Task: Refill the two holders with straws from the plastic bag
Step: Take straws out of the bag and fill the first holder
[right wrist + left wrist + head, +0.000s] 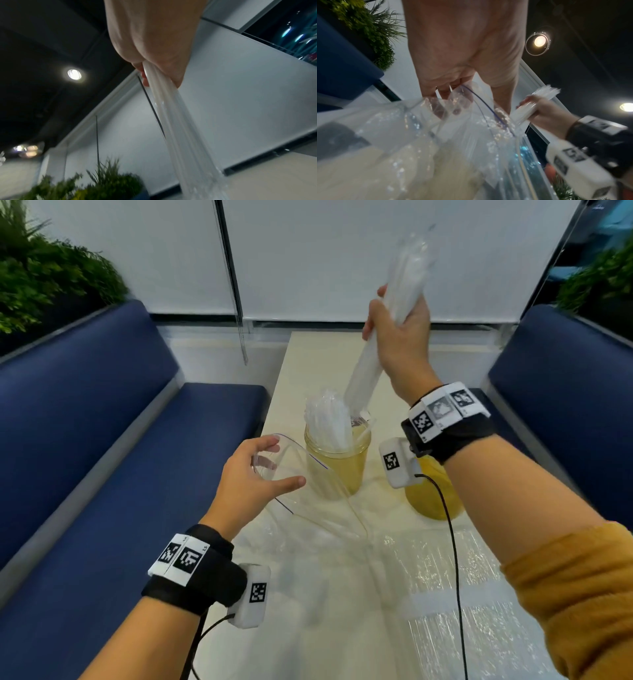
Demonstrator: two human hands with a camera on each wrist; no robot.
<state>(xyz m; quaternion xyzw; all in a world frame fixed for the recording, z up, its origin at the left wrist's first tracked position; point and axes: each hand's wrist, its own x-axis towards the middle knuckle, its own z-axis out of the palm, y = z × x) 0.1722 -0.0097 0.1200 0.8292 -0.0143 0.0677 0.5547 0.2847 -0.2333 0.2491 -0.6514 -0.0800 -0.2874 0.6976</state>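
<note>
My right hand (394, 320) is raised over the table and grips a bundle of white wrapped straws (366, 371), tilted, its lower end just above the mouth of the yellow-tinted glass jar (337, 467). That jar holds several wrapped straws (329, 419). A second yellow holder (428, 501) stands to its right, partly hidden behind my right wrist. My left hand (267, 467) holds the rim of the clear zip bag (315, 501), keeping its mouth open. The left wrist view shows the left hand (453, 94) on the bag (436, 135), with the right hand (544, 112) beyond it. In the right wrist view the straw bundle (180, 121) runs out of the right hand (154, 54).
The cream table (308, 364) is narrow, with blue benches (120, 440) on both sides. Crinkled clear plastic (445, 577) lies on the near part of the table. Plants (41, 275) stand behind the benches. A blind cord (239, 330) hangs at the far wall.
</note>
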